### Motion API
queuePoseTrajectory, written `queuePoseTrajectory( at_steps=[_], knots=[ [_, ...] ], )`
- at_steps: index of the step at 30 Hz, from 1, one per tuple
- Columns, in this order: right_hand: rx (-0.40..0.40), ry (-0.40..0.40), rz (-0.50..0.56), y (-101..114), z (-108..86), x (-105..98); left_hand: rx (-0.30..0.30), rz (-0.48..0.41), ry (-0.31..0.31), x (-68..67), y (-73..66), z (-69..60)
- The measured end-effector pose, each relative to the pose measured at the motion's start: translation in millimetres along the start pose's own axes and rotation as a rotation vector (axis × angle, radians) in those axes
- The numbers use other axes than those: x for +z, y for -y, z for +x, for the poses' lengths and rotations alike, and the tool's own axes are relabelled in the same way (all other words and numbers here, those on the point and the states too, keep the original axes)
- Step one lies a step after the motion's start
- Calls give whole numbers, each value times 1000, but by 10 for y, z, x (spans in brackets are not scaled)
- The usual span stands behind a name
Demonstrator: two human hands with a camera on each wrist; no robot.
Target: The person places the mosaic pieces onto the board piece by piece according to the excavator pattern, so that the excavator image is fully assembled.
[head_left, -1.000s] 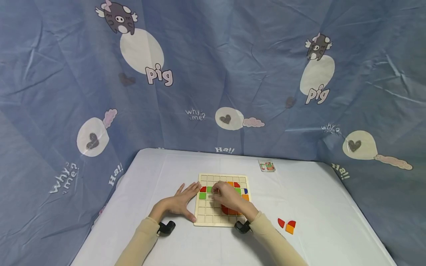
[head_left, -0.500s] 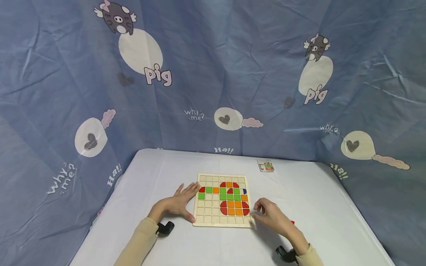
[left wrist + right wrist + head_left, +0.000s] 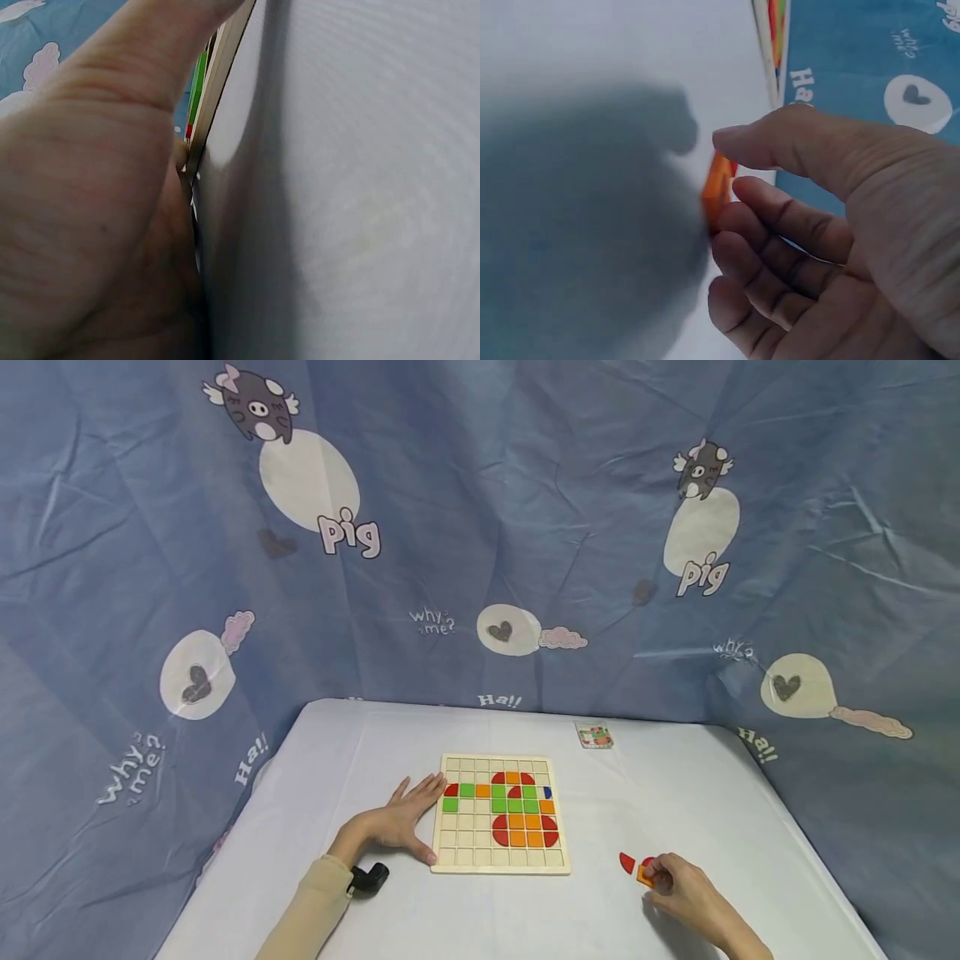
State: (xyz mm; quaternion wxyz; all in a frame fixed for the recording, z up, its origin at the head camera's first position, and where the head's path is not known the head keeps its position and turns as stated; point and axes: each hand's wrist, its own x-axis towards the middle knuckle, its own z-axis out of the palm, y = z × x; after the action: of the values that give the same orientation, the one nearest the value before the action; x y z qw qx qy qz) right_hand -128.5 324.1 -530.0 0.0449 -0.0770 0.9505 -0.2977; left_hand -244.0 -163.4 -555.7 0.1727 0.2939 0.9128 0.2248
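Note:
A pale wooden grid board lies on the white table, partly filled with red, green, orange and blue tiles. My left hand rests spread against its left edge, thumb near the front corner; in the left wrist view, the palm hides most of the board. Off to the board's right, my right hand has thumb and fingers curled about an orange square tile, also seen in the right wrist view as an orange edge at the fingertips. A red quarter-round tile touches it, partly covered by the fingers.
Another red quarter-round tile lies just left of the orange one. Toward the back of the table sits a small pattern card. A blue printed cloth hangs behind and beside the table.
My right hand has left the board and moved right to the loose tiles. An orange tile now shows in the row where that hand was. My left hand stays at the board's edge.

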Motion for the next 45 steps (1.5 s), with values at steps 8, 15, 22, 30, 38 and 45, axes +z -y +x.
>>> queuePoseTrajectory(
  at_steps=[8, 15, 22, 30, 38, 45],
  knots=[
    [17, -37, 5, -74, 47, 56, 3, -29, -5, -1, -2, -14],
    [-21, -15, -31, -126, 110, 29, 11, -49, -4, -3, -3, -7],
    [-101, -37, -51, -166, 96, -5, 5, -53, -2, -7, 0, -4],
    [-92, 10, -44, -159, 91, -6, 13, -47, 5, 6, 16, 3],
    [3, 37, 0, 175, 332, 104, 8, -45, 6, 4, 11, -24],
    [-236, 45, -6, 810, 758, 333, 3, -25, 4, 0, -6, -18]
  ],
)
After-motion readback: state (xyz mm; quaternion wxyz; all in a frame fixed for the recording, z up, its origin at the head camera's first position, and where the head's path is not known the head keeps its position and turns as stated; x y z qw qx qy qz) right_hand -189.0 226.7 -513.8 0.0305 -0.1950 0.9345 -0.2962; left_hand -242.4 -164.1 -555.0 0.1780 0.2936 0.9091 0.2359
